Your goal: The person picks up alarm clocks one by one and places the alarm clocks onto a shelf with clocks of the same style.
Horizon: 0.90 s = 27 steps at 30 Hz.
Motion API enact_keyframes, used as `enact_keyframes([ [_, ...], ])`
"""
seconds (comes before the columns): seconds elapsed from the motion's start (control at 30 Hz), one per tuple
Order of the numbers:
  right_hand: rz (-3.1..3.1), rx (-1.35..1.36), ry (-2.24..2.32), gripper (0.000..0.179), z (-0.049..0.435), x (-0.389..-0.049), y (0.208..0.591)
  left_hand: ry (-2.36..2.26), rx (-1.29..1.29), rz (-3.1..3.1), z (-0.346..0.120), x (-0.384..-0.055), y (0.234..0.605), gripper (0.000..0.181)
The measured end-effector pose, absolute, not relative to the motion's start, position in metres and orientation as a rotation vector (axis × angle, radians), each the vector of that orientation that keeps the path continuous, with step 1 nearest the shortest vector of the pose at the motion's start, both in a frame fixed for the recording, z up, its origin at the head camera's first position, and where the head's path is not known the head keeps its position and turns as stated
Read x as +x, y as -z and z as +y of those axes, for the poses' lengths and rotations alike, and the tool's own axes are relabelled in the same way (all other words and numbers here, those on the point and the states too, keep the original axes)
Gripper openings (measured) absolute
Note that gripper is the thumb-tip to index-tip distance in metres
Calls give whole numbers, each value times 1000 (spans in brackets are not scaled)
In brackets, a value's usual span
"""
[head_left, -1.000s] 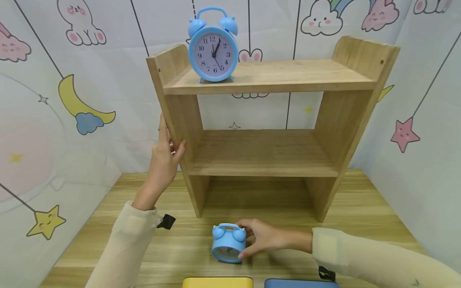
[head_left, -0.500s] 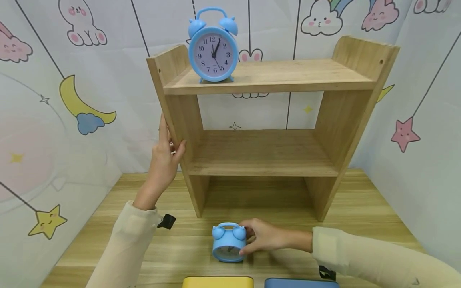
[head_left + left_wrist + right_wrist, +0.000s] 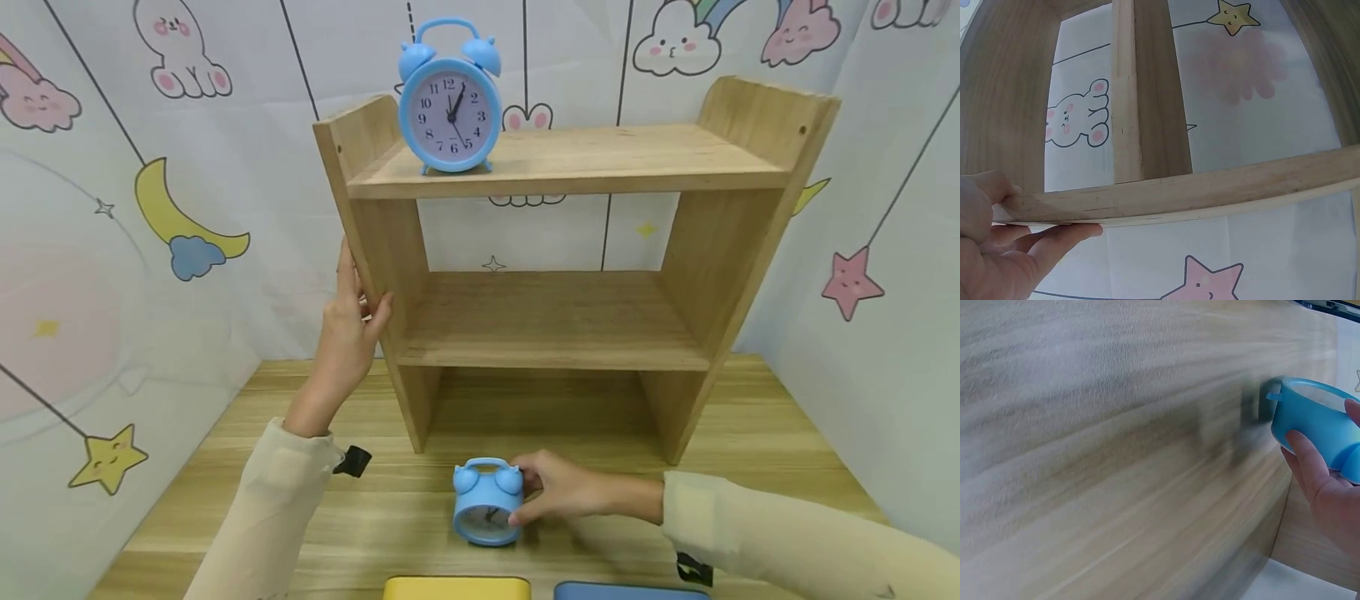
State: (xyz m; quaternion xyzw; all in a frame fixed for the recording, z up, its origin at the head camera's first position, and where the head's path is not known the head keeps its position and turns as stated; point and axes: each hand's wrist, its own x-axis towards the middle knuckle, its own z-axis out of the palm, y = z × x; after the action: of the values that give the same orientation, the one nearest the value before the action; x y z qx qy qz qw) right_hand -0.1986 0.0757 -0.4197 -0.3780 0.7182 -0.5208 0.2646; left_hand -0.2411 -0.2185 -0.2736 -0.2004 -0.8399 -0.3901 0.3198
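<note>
My left hand holds the left side panel of a small wooden shelf, thumb against its front edge and fingers along the outside. Up close in the left wrist view, that hand has the panel between thumb and fingers. At the front, my right hand grips a light blue twin-bell alarm clock by its right side. The clock's face tilts downward toward the front, its bells and handle on top. In the right wrist view the fingers wrap the blue case, close over the wood tabletop.
A matching blue alarm clock stands upright at the left of the top shelf. A yellow box edge and a blue box edge show at the bottom. Patterned cloth walls enclose the table.
The held clock has tilted up slightly, so more of its face shows. The head view has shifted a little. My left hand stays on the shelf panel.
</note>
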Motion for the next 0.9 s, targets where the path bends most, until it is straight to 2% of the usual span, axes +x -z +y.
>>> enact_keyframes([
  [0.9, 2040, -975, 1389, 42, 111, -201, 389, 1025, -504, -2195, -217, -241, 274, 87],
])
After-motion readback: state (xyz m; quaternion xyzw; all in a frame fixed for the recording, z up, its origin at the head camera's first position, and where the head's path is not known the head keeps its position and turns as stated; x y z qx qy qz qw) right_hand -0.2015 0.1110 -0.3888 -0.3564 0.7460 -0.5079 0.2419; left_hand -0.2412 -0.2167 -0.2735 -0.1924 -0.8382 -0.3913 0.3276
